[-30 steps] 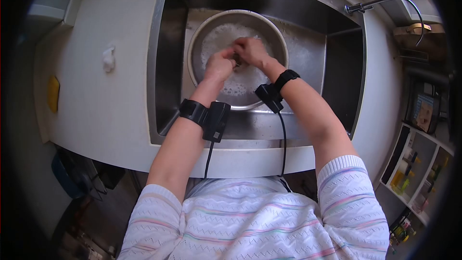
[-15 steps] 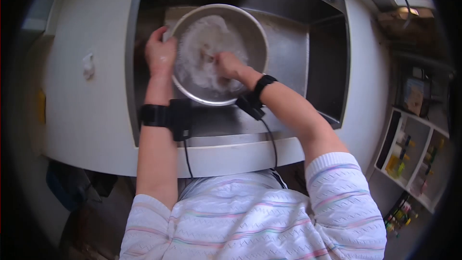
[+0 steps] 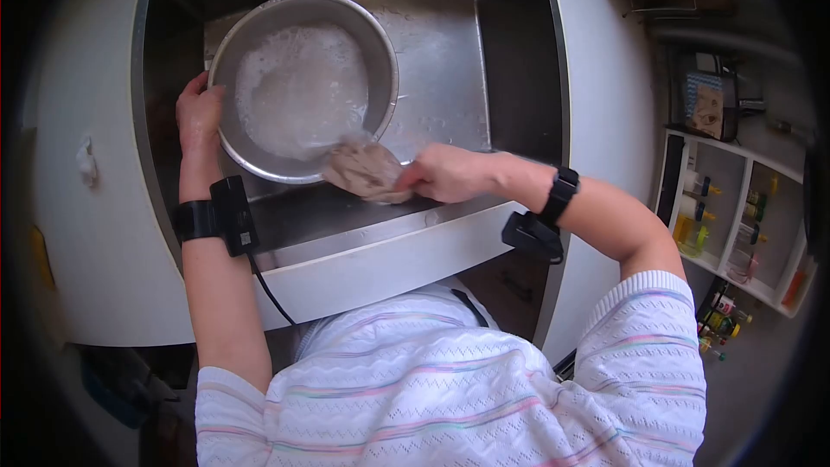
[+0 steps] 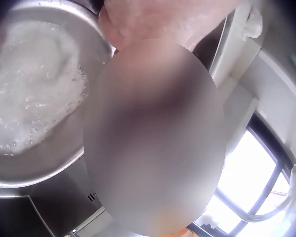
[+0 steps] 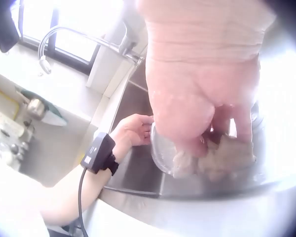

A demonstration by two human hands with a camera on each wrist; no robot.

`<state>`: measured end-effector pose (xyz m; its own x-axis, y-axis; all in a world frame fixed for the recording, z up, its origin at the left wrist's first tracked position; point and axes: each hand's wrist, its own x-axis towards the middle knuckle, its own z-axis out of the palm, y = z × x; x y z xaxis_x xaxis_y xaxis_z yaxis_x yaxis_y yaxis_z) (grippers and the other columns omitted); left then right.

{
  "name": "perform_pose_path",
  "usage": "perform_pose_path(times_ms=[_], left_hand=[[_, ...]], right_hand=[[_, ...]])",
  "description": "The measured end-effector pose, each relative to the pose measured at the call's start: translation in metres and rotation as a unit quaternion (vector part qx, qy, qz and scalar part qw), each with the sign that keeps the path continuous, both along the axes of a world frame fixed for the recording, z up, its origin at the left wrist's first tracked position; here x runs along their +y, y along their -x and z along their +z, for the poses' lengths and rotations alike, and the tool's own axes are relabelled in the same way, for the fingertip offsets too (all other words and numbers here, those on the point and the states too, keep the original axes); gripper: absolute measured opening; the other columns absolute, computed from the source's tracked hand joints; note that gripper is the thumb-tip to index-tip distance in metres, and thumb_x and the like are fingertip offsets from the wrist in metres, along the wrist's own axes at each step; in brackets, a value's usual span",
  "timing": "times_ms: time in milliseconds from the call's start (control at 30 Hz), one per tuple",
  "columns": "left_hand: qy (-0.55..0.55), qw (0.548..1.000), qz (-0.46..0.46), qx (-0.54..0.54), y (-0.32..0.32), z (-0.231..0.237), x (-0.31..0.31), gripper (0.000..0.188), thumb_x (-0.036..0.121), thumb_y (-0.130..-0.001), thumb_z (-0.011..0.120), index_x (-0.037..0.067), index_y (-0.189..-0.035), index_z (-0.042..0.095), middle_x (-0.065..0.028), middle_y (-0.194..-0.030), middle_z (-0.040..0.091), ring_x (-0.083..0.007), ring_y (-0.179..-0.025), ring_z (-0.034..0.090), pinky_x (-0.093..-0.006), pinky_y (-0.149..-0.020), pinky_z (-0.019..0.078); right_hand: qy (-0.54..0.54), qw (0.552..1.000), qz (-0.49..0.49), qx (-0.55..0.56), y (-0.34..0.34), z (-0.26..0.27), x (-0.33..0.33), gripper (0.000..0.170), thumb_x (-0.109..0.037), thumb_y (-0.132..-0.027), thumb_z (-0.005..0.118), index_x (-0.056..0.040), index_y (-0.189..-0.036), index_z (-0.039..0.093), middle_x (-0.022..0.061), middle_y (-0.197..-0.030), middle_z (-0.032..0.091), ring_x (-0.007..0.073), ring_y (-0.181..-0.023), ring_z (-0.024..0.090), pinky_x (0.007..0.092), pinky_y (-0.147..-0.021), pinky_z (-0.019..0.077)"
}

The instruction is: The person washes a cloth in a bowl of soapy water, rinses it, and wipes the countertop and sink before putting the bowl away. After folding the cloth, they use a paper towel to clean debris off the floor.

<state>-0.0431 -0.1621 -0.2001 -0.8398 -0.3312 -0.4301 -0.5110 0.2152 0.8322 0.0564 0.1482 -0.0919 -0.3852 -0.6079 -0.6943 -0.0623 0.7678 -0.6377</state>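
A round metal basin (image 3: 303, 175) of cloudy, foamy water (image 3: 303, 91) stands in the left part of the sink. My left hand (image 3: 199, 117) grips the basin's left rim. The right wrist view also shows that left hand (image 5: 133, 131) at the basin's edge. In my right hand (image 3: 450, 173) is a crumpled, wet beige cloth (image 3: 367, 171), pinched by one end. The cloth overlaps the basin's near right rim in the head view and is blurred at its far end. Fingers of the right hand close over the cloth (image 5: 227, 158) in the right wrist view.
The steel sink (image 3: 441, 78) has dark upright walls, with its front edge (image 3: 363, 233) close to the body. A small white crumpled piece (image 3: 87, 162) lies on the left counter. Shelves with bottles (image 3: 726, 207) stand at the right. A curved faucet (image 5: 79, 32) rises behind the sink.
My left hand has left the water and taken the basin's rim. The right hand has lifted the cloth out of the foam toward the near right. The head view has shifted right.
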Motion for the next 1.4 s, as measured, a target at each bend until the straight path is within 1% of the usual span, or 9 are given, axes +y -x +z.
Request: perform_pose_path(times_ms=[167, 300, 400, 467, 567, 867, 1033, 1233, 1400], left_hand=[[-0.009, 1.000, -0.007, -0.004, -0.001, -0.002, -0.001, 0.045, 0.007, -0.069, 0.056, -0.003, -0.113, 0.052, -0.0144, -0.101, 0.060, -0.0193, -0.090, 0.058, -0.0275, -0.080, 0.0423], [-0.007, 1.000, -0.020, -0.001, -0.001, 0.001, 0.001, 0.047, 0.008, -0.069, 0.056, -0.004, -0.114, 0.051, -0.0141, -0.101, 0.059, -0.0195, -0.090, 0.057, -0.0278, -0.080, 0.0424], [-0.015, 0.999, -0.025, -0.014, -0.002, 0.004, 0.001, 0.049, 0.008, -0.069, 0.055, -0.004, -0.116, 0.049, -0.0144, -0.102, 0.059, -0.0201, -0.090, 0.057, -0.0280, -0.081, 0.0423], [-0.012, 0.999, -0.028, -0.012, -0.002, 0.003, 0.002, 0.050, 0.008, -0.069, 0.056, -0.004, -0.116, 0.049, -0.0145, -0.102, 0.059, -0.0202, -0.090, 0.057, -0.0280, -0.081, 0.0422], [-0.013, 0.999, -0.031, -0.004, -0.001, 0.000, 0.000, 0.050, 0.009, -0.069, 0.056, -0.004, -0.117, 0.048, -0.0146, -0.103, 0.059, -0.0202, -0.090, 0.057, -0.0280, -0.081, 0.0421], [-0.031, 0.999, -0.034, 0.000, -0.001, 0.000, -0.003, 0.048, 0.009, -0.070, 0.057, -0.005, -0.115, 0.050, -0.0137, -0.102, 0.059, -0.0191, -0.089, 0.057, -0.0276, -0.079, 0.0429], [-0.033, 0.999, -0.037, 0.009, -0.002, -0.003, -0.004, 0.049, 0.010, -0.069, 0.057, -0.005, -0.115, 0.050, -0.0141, -0.101, 0.060, -0.0195, -0.088, 0.058, -0.0278, -0.078, 0.0433], [0.001, 1.000, -0.023, 0.013, -0.004, 0.004, 0.000, 0.048, 0.011, -0.066, 0.058, -0.005, -0.111, 0.053, -0.0150, -0.097, 0.061, -0.0198, -0.087, 0.059, -0.0281, -0.078, 0.0435], [0.027, 1.000, -0.014, 0.008, -0.002, 0.008, 0.004, 0.046, 0.011, -0.065, 0.058, -0.003, -0.109, 0.055, -0.0156, -0.095, 0.062, -0.0211, -0.086, 0.059, -0.0287, -0.077, 0.0437]], right_hand=[[-0.059, 0.997, -0.037, -0.026, -0.011, 0.006, 0.067, 0.032, 0.000, -0.073, 0.048, -0.0043, -0.102, 0.061, 0.0169, -0.094, 0.061, 0.0297, -0.090, 0.058, 0.0338, -0.081, 0.0438], [-0.251, 0.963, 0.099, 0.002, 0.008, -0.016, 0.124, 0.030, 0.000, -0.069, 0.048, -0.0068, -0.092, 0.066, 0.0152, -0.092, 0.063, 0.0294, -0.088, 0.059, 0.0333, -0.078, 0.0458], [-0.223, 0.962, 0.051, 0.149, 0.050, -0.020, 0.148, 0.025, -0.003, -0.066, 0.057, -0.0096, -0.088, 0.067, 0.0109, -0.087, 0.064, 0.0293, -0.083, 0.060, 0.0325, -0.074, 0.0481], [-0.282, 0.911, 0.127, 0.274, 0.074, -0.013, 0.151, 0.028, -0.006, -0.067, 0.059, -0.0163, -0.092, 0.066, 0.0059, -0.092, 0.062, 0.0256, -0.094, 0.055, 0.0398, -0.079, 0.0420], [-0.386, 0.832, 0.222, 0.330, 0.091, -0.009, 0.164, 0.016, -0.014, -0.074, 0.052, -0.0157, -0.082, 0.066, 0.0005, -0.087, 0.061, 0.0178, -0.097, 0.050, 0.0349, -0.078, 0.0357], [-0.455, 0.819, 0.292, 0.189, 0.002, 0.014, 0.134, 0.020, -0.016, -0.080, 0.046, -0.0150, -0.082, 0.066, 0.0019, -0.088, 0.062, 0.0183, -0.096, 0.052, 0.0339, -0.077, 0.0386], [-0.457, 0.877, 0.145, 0.034, -0.009, -0.007, 0.116, 0.022, -0.010, -0.079, 0.046, -0.0055, -0.091, 0.064, 0.0117, -0.098, 0.062, 0.0307, -0.090, 0.059, 0.0361, -0.076, 0.0473], [-0.217, 0.968, -0.045, -0.117, 0.020, -0.075, 0.083, 0.023, -0.004, -0.076, 0.049, 0.0033, -0.095, 0.060, 0.0147, -0.085, 0.063, 0.0243, -0.077, 0.062, 0.0293, -0.069, 0.0514], [-0.119, 0.964, -0.215, -0.098, 0.074, -0.056, 0.088, 0.032, -0.003, -0.076, 0.048, 0.0039, -0.106, 0.056, 0.0128, -0.087, 0.061, 0.0195, -0.074, 0.061, 0.0280, -0.062, 0.0526]])
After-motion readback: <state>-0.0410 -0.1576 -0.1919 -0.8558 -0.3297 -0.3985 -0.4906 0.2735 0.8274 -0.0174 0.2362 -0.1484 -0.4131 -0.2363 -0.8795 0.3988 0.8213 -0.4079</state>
